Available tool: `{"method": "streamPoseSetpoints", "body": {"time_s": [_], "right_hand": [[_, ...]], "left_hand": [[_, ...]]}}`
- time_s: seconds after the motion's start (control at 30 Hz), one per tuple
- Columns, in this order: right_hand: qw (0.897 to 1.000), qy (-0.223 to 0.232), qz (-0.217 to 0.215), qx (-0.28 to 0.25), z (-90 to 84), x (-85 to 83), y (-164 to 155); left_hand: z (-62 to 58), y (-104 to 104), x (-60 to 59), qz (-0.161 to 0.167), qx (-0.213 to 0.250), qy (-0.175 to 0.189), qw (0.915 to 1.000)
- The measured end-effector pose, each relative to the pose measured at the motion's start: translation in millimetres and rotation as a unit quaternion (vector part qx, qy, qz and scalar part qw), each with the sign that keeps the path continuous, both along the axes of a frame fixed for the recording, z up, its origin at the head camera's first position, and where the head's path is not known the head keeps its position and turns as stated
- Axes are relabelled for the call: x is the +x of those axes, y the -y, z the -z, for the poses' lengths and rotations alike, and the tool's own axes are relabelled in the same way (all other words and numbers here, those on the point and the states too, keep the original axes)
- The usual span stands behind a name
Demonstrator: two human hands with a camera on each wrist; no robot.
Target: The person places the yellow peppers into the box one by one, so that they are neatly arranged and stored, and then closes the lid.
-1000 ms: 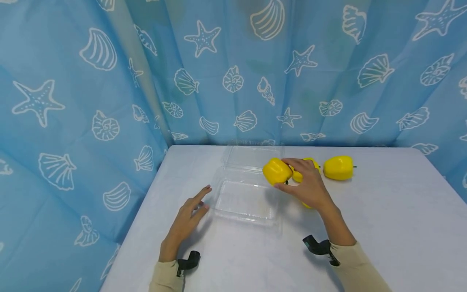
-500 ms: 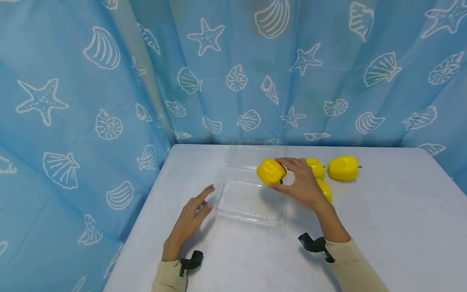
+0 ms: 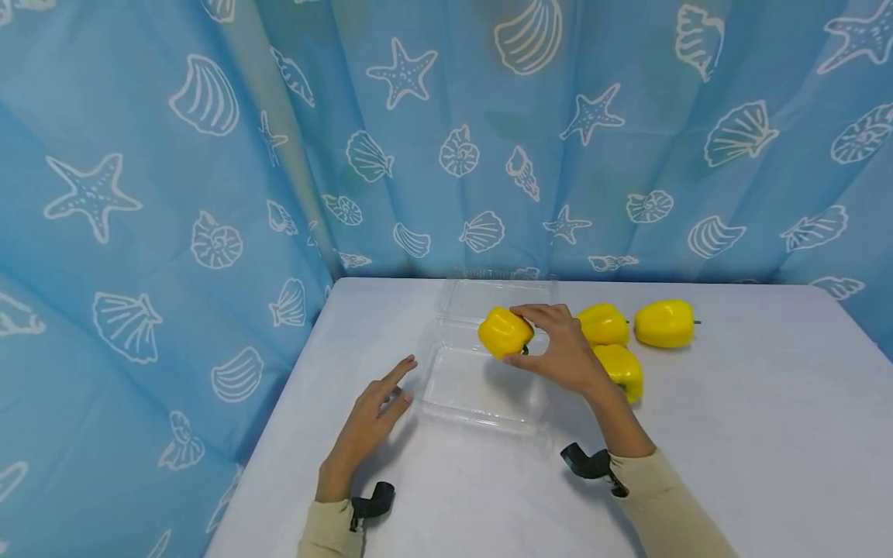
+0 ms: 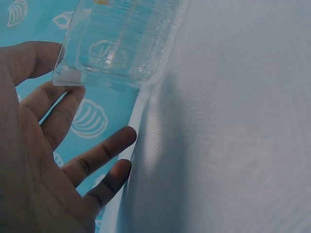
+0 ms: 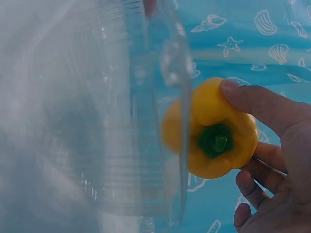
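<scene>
My right hand (image 3: 563, 353) holds a yellow bell pepper (image 3: 504, 332) between thumb and fingers, raised over a clear plastic clamshell box (image 3: 481, 421). Its green stem (image 5: 221, 143) faces the right wrist camera, and the box wall partly overlaps the pepper there. The box's lid (image 3: 498, 293) lies folded back toward the curtain. At the left side of the box is my left hand (image 3: 366, 422), fingers extended and spread. In the left wrist view, its thumb and forefingers come right at the corner of the clear box (image 4: 121, 48).
To the right of the box sit three more yellow peppers: one at the back (image 3: 603, 323), one farther right (image 3: 665, 323) and one nearer (image 3: 623, 372), partly behind my right forearm. A white-covered table (image 3: 753, 434) bears everything, with a blue shell-print curtain (image 3: 446, 194) behind.
My right hand has carried the pepper a little leftward over the box, uncovering more of the peppers behind it. The left hand stays beside the box. The head view has shifted slightly.
</scene>
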State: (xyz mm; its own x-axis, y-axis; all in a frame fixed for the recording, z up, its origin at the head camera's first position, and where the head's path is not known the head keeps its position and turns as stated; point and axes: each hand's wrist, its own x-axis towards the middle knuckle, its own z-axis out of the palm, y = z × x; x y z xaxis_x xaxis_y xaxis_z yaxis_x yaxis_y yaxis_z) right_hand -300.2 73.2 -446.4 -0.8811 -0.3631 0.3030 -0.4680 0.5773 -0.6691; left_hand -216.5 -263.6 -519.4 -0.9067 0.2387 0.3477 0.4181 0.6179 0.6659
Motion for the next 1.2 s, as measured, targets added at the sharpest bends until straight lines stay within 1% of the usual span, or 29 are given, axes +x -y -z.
{"method": "streamPoseSetpoints", "body": {"time_s": [0.13, 0.2, 0.33, 0.47, 0.6, 0.73, 0.87, 1.03, 1.2], "right_hand": [[1.000, 0.007, -0.007, 0.006, 1.4, -1.2, 4], [1.000, 0.014, -0.006, 0.009, 1.6, -1.2, 6], [1.000, 0.019, -0.006, 0.015, 0.4, -2.3, 6], [1.000, 0.009, -0.008, 0.017, 1.5, -3.6, 7], [1.000, -0.005, -0.022, 0.020, 5.2, -6.1, 12], [0.999, -0.009, -0.034, 0.015, 7.6, -8.0, 17], [0.999, -0.007, -0.035, 0.011, 9.6, -10.3, 20], [0.999, -0.002, -0.042, 0.016, 10.9, -14.1, 25], [0.999, 0.003, -0.049, 0.021, 14.6, -17.3, 30]], "left_hand": [[-0.5, 0, 1.4, 0.000, -0.001, -0.007, 1.0000], [-0.8, 0, 1.9, 0.000, 0.001, -0.005, 1.0000], [-1.5, -3, -0.4, -0.001, 0.002, -0.001, 1.0000], [-1.3, -5, -1.6, 0.000, -0.004, -0.003, 1.0000], [-1.2, -5, 0.1, -0.007, -0.006, -0.006, 0.9999], [-0.9, -4, 1.8, -0.010, -0.007, -0.002, 0.9999], [-1.7, -4, 1.6, -0.010, -0.008, 0.009, 0.9999], [-2.7, -5, 1.0, -0.019, -0.010, 0.014, 0.9997], [-1.8, -6, 1.8, -0.021, -0.010, 0.021, 0.9995]]}}
